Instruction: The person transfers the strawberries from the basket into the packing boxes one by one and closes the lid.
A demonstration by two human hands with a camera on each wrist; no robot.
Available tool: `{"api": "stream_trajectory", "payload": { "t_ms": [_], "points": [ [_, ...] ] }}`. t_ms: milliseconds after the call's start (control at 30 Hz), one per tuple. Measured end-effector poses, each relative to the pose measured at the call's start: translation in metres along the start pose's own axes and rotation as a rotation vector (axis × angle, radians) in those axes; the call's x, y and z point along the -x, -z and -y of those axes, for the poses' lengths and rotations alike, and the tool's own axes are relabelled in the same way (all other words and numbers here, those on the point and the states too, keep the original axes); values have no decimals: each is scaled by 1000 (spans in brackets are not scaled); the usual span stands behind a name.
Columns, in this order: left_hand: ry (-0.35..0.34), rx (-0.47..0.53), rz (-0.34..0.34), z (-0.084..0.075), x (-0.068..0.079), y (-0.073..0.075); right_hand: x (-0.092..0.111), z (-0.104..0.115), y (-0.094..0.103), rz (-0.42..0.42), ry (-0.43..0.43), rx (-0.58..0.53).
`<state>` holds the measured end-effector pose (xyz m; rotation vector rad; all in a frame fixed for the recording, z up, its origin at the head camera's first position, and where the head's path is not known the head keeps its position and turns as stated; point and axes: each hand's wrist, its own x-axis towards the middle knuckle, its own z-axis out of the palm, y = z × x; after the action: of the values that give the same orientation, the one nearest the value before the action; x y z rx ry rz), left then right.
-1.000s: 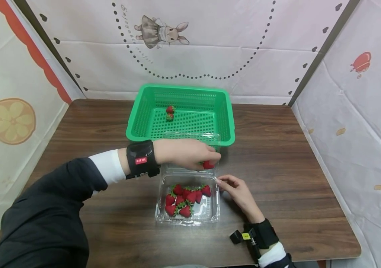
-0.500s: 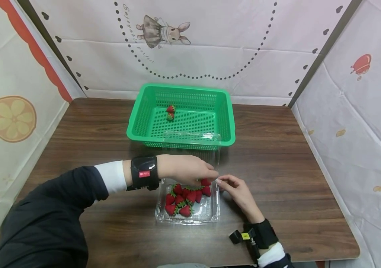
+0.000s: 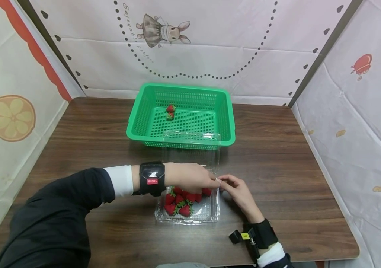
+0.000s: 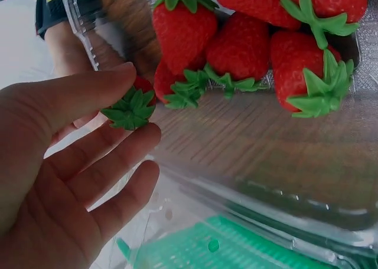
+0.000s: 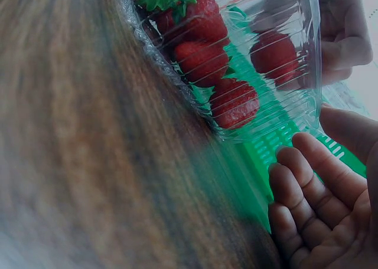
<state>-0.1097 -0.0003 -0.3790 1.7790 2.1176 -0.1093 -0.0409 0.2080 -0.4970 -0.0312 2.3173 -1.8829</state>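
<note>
My left hand (image 3: 190, 177) reaches over the back of a clear plastic clamshell box (image 3: 190, 222). Between its thumb and fingers it pinches a strawberry (image 4: 131, 110), the green leaves facing the left wrist camera. Seen through the clear wall in the right wrist view, that strawberry (image 5: 274, 58) is low inside the box. Several more red strawberries (image 4: 184, 33) lie in the box, mostly toward its left and middle. At the back right corner, my right hand (image 3: 239, 194) pinches the box rim between thumb and index finger, its other fingers loosely bent.
The raised clear lid (image 3: 192, 154) leans back over the front edge of a green basket (image 3: 185, 87). Two strawberries (image 3: 170, 108) lie in that basket. Printed cloth walls (image 3: 361, 149) enclose the brown wooden table (image 3: 277, 156) at the back and sides.
My left hand has come from above the lid toward me, bringing the strawberry down into the back of the box. My right hand has stayed at the box corner.
</note>
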Motion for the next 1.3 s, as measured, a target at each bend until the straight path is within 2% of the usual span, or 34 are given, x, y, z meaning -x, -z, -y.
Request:
{"api": "stream_trajectory", "payload": {
  "t_ms": [267,600,1033,1300],
  "points": [
    [-39,-195,-11,-6,-6,-8,-1,2,0,-9,-53,6],
    [-55,-321,-6,-11,-7,-16,-1,3,1,0,-79,-7],
    [-67,-455,0,-18,-8,-23,0,1,-1,-16,-50,-11],
    [-66,-478,-20,-19,-8,-26,0,0,0,-14,-69,-22]
  ]
}}
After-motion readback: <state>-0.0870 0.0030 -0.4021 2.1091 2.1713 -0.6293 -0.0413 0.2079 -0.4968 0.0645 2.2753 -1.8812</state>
